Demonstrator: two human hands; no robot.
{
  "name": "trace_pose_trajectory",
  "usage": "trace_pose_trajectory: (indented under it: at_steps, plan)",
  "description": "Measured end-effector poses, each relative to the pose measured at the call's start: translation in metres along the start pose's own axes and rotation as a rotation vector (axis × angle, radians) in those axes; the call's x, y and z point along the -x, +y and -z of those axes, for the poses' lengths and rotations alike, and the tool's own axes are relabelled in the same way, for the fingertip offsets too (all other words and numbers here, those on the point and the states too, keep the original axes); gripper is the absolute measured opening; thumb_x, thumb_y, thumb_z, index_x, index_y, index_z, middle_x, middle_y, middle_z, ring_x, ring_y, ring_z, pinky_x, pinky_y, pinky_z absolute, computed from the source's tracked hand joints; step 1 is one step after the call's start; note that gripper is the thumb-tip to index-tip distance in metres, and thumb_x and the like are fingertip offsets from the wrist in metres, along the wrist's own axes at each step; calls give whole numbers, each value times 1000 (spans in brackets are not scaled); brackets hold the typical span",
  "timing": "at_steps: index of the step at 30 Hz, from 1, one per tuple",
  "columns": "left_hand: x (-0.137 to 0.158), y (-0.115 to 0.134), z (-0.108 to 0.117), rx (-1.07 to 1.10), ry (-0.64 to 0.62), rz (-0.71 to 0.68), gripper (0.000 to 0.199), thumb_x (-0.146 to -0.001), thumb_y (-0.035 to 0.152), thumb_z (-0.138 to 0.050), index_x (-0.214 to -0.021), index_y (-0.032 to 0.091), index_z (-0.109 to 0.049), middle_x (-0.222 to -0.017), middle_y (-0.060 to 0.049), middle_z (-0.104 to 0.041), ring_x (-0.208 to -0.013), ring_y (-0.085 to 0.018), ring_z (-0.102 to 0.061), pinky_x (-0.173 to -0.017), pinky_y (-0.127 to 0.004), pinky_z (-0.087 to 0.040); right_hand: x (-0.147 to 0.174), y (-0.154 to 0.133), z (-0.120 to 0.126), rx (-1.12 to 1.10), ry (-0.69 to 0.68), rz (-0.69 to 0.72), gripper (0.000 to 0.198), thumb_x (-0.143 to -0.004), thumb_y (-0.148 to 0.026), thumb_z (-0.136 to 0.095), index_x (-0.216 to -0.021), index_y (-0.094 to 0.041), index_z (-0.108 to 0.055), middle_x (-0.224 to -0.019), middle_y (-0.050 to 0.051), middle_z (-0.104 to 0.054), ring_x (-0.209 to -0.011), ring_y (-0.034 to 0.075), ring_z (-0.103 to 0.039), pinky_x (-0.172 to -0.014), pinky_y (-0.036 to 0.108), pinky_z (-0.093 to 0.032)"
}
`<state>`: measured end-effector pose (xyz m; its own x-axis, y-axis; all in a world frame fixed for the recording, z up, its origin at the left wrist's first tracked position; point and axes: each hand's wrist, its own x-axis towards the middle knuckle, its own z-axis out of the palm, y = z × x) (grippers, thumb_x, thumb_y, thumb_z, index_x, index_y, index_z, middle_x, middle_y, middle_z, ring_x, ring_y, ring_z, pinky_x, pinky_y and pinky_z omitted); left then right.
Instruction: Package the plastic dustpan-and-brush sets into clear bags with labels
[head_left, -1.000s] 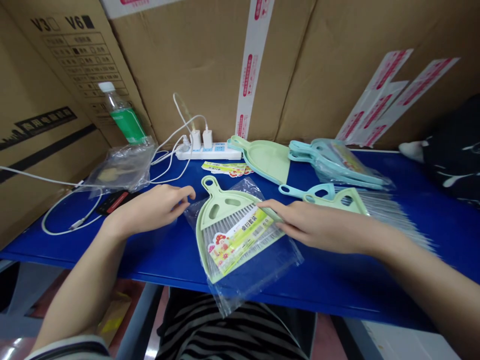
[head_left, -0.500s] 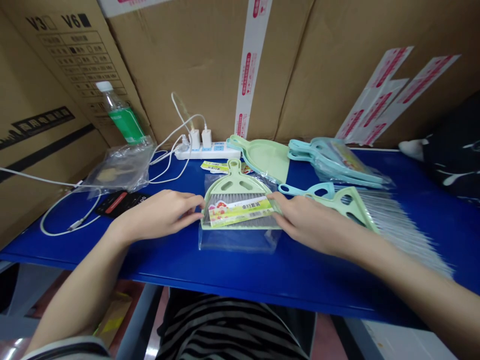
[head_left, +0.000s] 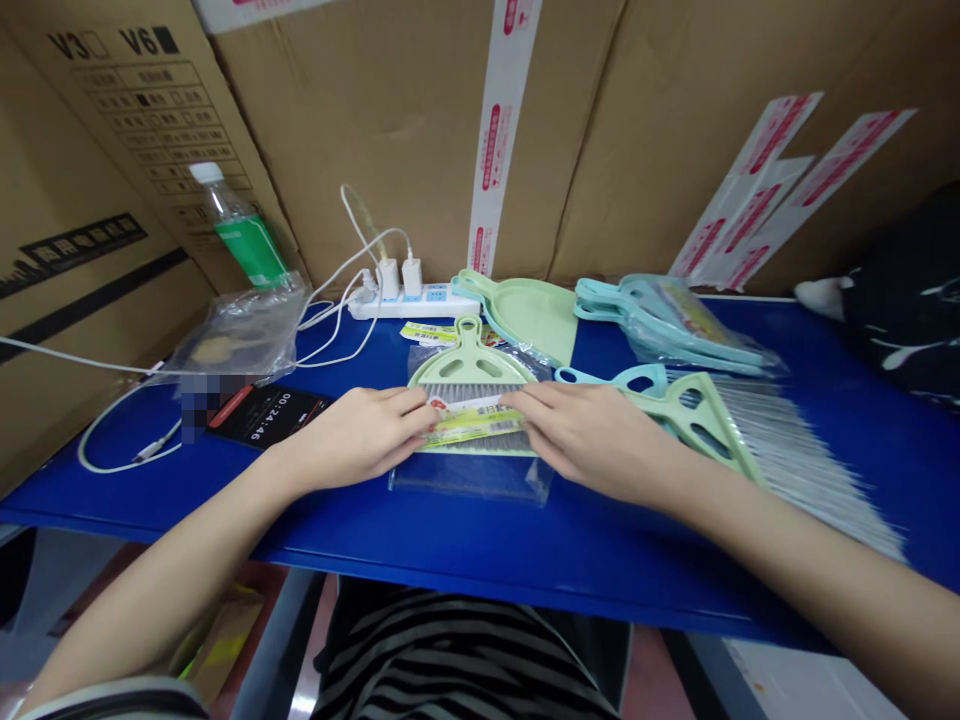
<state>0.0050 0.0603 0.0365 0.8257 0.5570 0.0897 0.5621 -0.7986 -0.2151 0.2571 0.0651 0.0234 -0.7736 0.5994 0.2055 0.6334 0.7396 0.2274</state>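
Note:
In front of me lies a light green dustpan [head_left: 480,365] with a grey-bristled hand brush nested in it, in a clear plastic bag [head_left: 472,480] whose loose end points toward me. A yellow and white label card [head_left: 474,418] crosses the bristles; I cannot tell whether it is under or over the film. My left hand [head_left: 360,435] has its fingers closed at the card's left end. At the right end, my right hand [head_left: 592,435] curls its fingers over the card, thumb lower down. The fingertips partly cover both ends of the card.
Behind the set are another green dustpan [head_left: 532,310] and bagged blue dustpans [head_left: 675,320]. Loose brushes [head_left: 795,440] lie to the right. A phone [head_left: 266,415], white cables, a power strip [head_left: 416,302] and a bottle [head_left: 251,245] are at left. Cardboard walls the back.
Both hands have moved inward from the dustpan's sides onto the ends of the label card. More of the phone now shows beside my left wrist.

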Motion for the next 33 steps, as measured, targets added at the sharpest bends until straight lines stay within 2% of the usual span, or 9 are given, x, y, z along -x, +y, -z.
trace_pose_trajectory:
  at_steps: [5,9,13,17,21,24,33]
  plan:
    - [1,1,3,-73,5,-19,22,-93,15,-35,-98,19,-56,-91,-4,-60,-67,-12,-58,-59,-23,-47,1,1,0,61,95,189,32,-76,-1,-42,-96,-17,-60,-89,8,-64,-70,17,-58,-56,27,-37]
    - [1,2,5,-94,1,-61,24,-89,11,-40,-98,21,-60,-95,-4,-61,-75,-14,-61,-63,-24,-50,1,2,2,92,154,232,35,-82,-2,-38,-98,-23,-62,-98,8,-63,-68,16,-58,-53,27,-37]
    - [0,1,3,-103,-11,-47,30,-89,11,-41,-111,22,-60,-102,-6,-62,-85,-16,-63,-70,-26,-52,2,3,1,86,205,293,44,-87,-3,-34,-113,-24,-61,-101,8,-63,-66,15,-57,-54,27,-41]
    - [0,0,-2,-117,1,-47,29,-90,12,-41,-110,18,-61,-105,-8,-63,-86,-17,-64,-70,-27,-53,1,1,-3,77,178,240,35,-86,-5,-38,-104,-16,-66,-98,12,-64,-76,18,-59,-60,29,-46]
    - [0,1,-5,-78,25,-52,22,-93,23,-46,-107,16,-62,-104,-8,-63,-85,-18,-65,-71,-30,-55,0,-1,-6,52,118,220,29,-84,-5,-43,-97,-11,-68,-95,13,-65,-82,22,-59,-65,32,-48]
    - [0,1,-5,-66,-1,-34,22,-93,28,-49,-107,17,-62,-105,-8,-63,-88,-18,-65,-75,-30,-55,0,-1,-7,19,73,224,28,-84,-5,-43,-95,-11,-68,-94,13,-64,-84,23,-59,-67,34,-49]
    - [0,1,-5,-116,2,-23,23,-94,22,-44,-108,17,-62,-103,-8,-63,-86,-17,-64,-73,-29,-55,1,0,-5,-30,47,223,30,-82,-3,-46,-101,-13,-67,-87,10,-61,-78,21,-57,-64,32,-47]
